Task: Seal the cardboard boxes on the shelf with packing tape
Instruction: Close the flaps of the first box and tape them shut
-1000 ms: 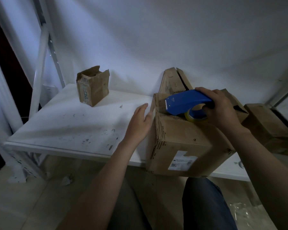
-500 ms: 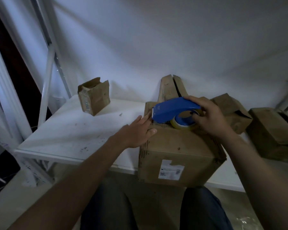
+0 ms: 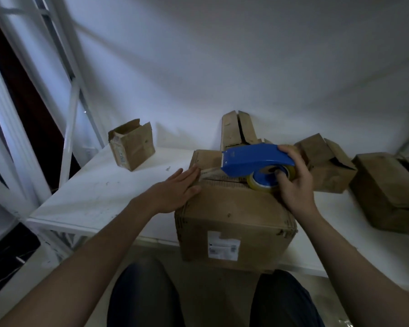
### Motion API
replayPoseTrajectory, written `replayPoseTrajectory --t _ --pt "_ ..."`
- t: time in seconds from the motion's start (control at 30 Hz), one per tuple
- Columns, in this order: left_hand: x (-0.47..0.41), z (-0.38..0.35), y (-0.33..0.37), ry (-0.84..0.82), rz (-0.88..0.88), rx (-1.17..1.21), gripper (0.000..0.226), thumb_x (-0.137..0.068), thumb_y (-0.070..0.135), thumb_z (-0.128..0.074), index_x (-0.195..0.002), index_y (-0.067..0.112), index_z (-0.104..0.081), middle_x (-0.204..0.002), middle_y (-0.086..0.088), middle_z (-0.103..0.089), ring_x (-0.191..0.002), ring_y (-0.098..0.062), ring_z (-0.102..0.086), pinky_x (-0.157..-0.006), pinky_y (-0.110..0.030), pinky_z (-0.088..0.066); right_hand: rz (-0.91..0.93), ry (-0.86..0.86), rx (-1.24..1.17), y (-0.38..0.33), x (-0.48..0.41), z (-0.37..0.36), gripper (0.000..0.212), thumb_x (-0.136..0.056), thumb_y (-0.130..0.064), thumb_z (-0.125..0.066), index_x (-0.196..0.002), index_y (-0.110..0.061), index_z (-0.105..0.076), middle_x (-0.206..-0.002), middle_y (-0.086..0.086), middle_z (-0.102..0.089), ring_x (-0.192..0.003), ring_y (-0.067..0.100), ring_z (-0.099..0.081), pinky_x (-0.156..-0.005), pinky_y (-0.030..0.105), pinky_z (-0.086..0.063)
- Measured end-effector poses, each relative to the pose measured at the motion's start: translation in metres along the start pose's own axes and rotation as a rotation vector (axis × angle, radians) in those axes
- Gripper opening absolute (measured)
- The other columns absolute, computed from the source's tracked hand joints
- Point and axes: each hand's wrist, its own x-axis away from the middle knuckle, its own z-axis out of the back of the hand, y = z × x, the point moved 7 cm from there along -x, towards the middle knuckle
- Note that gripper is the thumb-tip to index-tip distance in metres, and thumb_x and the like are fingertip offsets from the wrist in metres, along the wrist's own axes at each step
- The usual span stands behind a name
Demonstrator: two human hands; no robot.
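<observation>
Blue tape dispenser (image 3: 253,159) up on top of the big cardboard box (image 3: 234,220), which sits at the front edge of the white shelf (image 3: 99,192). The right hand (image 3: 295,182) grips the dispenser, fingers curled over the back of the shell, one digit tucked into the yellowish tape roll (image 3: 262,182). The left hand (image 3: 175,192) lies flat, fingers straight and together, pressing the box's top left edge, fingertips just short of the dispenser's nose. A small open box (image 3: 132,145) stands back left.

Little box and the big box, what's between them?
Mostly bare, scuffed shelf; near the big box, the left hand rests on its edge. Head view shows it.
</observation>
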Motion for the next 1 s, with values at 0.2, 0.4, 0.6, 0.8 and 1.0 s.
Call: replayPoseTrajectory --t 0.2,0.4,0.6,0.8,1.0 --pt "0.006 0.014 -0.032 0.028 0.134 -0.135 0.091 -0.081 0.079 -0.004 -0.158 0.034 0.009 -0.165 0.013 0.014 -0.153 -0.016 0.010 -0.122 -0.059 -0.010 -0.036 0.052 -0.124 -0.019 0.008 -0.043 0.058 -0.092 0.015 -0.050 -0.131 -0.028 -0.054 -0.129 -0.008 -0.050 -0.123 0.003 -0.049 -0.101 0.018 -0.042" --pt "0.007 0.014 -0.043 0.104 0.105 -0.212 0.094 -0.083 0.080 0.003 -0.159 0.025 0.011 -0.165 0.005 0.017 -0.151 -0.012 0.016 -0.123 -0.052 0.007 -0.059 0.023 -0.137 -0.031 0.006 -0.090 0.059 -0.089 0.015 -0.050 -0.135 -0.022 -0.054 -0.129 0.002 -0.050 -0.122 0.001 -0.049 -0.102 0.023 -0.045" --pt "0.004 0.013 -0.044 0.112 0.118 -0.175 0.095 -0.081 0.078 0.003 -0.158 0.024 0.009 -0.166 0.006 0.015 -0.152 -0.012 0.012 -0.123 -0.053 0.007 -0.022 -0.151 0.003 -0.032 -0.013 -0.077 0.063 -0.086 0.014 -0.060 -0.135 -0.024 -0.056 -0.131 0.003 -0.056 -0.122 -0.006 -0.048 -0.104 0.016 -0.041" --pt "0.006 0.013 -0.044 0.111 0.111 -0.189 0.096 -0.081 0.078 0.002 -0.159 0.022 0.009 -0.165 0.004 0.017 -0.152 -0.013 0.013 -0.122 -0.055 0.007 0.084 -0.270 0.167 -0.041 -0.026 -0.055 0.068 -0.079 0.017 -0.064 -0.131 -0.026 -0.059 -0.121 0.001 -0.056 -0.113 -0.005 -0.048 -0.103 0.015 -0.037" --pt "0.002 0.015 -0.039 0.111 0.153 -0.243 0.113 -0.068 0.089 0.020 -0.158 0.022 0.010 -0.165 0.004 0.019 -0.152 -0.016 0.017 -0.117 -0.066 0.008 0.077 -0.286 0.233 -0.037 -0.027 -0.030 0.069 -0.080 0.015 -0.066 -0.129 -0.033 -0.057 -0.119 0.002 -0.056 -0.109 0.001 -0.050 -0.097 0.006 -0.034"
